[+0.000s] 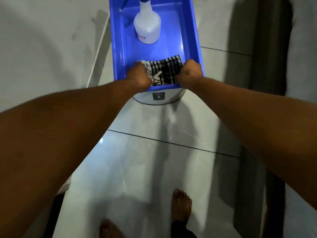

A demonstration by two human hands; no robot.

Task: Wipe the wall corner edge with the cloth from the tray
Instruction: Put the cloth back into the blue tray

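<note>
Glossy blue plastic tray (197,40), woven checked cloth (169,69), shiny tiled floor (137,160).

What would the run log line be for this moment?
stage: pickup | left hand: on cloth | right hand: on cloth | cloth: in blue tray | spray bottle: upright, untouched

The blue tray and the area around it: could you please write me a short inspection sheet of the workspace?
Surface: glossy pale tiled floor with dark grout lines; blue tray rests on a white round container.
Job's things: checked cloth lies bunched at the tray's near end.
Clutter: white spray bottle upright in the tray's far part.
Grippers: left hand and right hand both closed on the cloth.
Cables: thin white line on the floor left of the tray; cannot tell if it is a cable.
Surroundings: bare feet below; dark vertical strip at right.
</note>
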